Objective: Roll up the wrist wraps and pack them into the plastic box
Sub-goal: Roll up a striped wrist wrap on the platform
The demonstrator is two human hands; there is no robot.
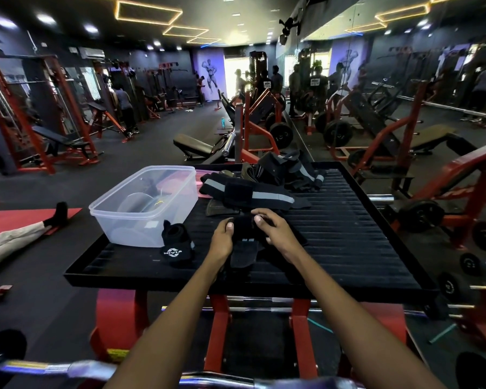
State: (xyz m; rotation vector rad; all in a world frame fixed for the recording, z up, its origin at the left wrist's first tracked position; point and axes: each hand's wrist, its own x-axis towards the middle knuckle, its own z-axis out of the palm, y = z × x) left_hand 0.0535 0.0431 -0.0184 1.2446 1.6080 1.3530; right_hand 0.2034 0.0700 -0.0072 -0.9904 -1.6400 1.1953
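- Closest to the camera is a chrome barbell bar (68,370) running across the bottom edge, with both bare forearms reaching over it to the black ribbed table (348,242).
- Left hand (222,237) and right hand (272,228) are both on the same black fabric wrist wrap (243,245), one at each side. Each grip is clamped on it: the left thumb sits on top of the bundled part and the right fingers curl over its top edge. A loose flap of it lies on the table below the hands.
- So I'd say this is mid-roll on that wrap. The bundled bit between the hands looks partly wound, though it's all black on black, so I can't tell how tight it is.
- Just left of the left grip sits a rolled black wrap with a white NIVIA logo (177,245), touching the clear plastic box (115,228) but outside it. I can't make out any wrap in the box, only gym gear showing through its walls.
- Beyond the grips is a pile of unrolled black wraps with grey stripes (253,192), so plenty left to do.
- Next move probably: keep tension while winding in the flap, then carry the roll left into the box without letting it spring loose.
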